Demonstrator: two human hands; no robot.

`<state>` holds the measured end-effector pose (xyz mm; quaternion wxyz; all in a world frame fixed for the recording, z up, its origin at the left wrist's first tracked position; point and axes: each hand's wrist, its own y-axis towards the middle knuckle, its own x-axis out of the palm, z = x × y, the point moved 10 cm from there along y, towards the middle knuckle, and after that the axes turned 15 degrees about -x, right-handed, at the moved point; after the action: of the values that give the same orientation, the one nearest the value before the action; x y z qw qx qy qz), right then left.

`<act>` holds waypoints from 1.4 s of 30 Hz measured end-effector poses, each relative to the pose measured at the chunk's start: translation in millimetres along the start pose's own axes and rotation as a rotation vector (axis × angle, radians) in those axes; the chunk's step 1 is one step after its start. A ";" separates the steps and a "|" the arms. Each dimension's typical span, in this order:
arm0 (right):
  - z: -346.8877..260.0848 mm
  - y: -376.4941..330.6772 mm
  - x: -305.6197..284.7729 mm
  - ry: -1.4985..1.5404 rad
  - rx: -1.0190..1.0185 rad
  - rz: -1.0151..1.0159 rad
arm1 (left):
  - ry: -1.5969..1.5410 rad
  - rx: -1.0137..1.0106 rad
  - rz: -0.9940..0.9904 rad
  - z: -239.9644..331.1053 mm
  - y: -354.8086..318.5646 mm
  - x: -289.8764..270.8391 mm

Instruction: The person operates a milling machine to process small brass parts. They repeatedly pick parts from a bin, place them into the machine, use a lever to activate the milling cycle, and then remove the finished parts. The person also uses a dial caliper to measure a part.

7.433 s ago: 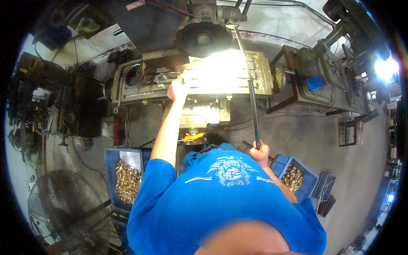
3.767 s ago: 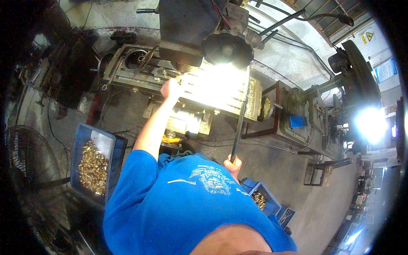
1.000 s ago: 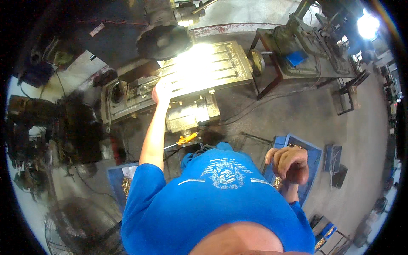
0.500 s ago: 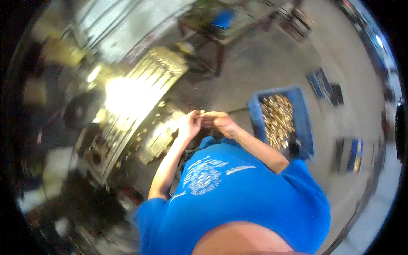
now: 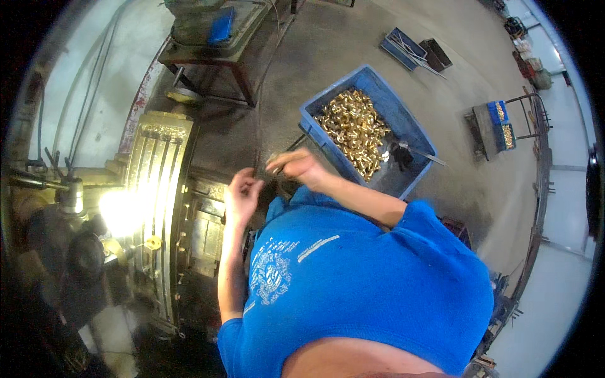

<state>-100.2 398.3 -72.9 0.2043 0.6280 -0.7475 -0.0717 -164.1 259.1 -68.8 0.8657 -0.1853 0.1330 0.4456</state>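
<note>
In front of my belly the two hands hover apart, between the lit machine table and the blue crate. My left hand is raised with its fingers curled in toward the thumb; whether a small piece sits in them is hidden. My right hand points left, thumb and fingers pinched together, slightly blurred; anything in the pinch is too small to name. Close beyond it stands a blue plastic crate with a heap of small brass-coloured metal parts. A dark cloth or glove and a flat metal tool lie at its right end.
At left is a slotted machine table under a glaring lamp. A metal bench with a blue object stands far left. Farther right are a blue bin with rods and a trolley bearing small blue boxes.
My hands have come apart; they were together on a small shiny piece. The view has swung right, so the crate now appears farther left and nearer the middle.
</note>
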 end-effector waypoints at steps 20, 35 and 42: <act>-38.6 9.9 -128.3 -1.053 0.397 -0.135 | 0.597 -1.041 0.129 -278.4 -207.2 -86.6; 10.5 -11.2 260.1 -0.588 0.141 -1.878 | 0.593 0.038 0.599 3.9 -182.1 -129.7; 27.4 77.1 293.0 -1.148 -0.215 -1.509 | 0.205 -0.363 1.442 -38.1 -297.1 -254.9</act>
<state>-218.6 126.0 -6.6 -0.2370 0.7915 -0.1209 -0.5502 -67.3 -100.5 58.0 0.2984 -0.2326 0.2257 0.8977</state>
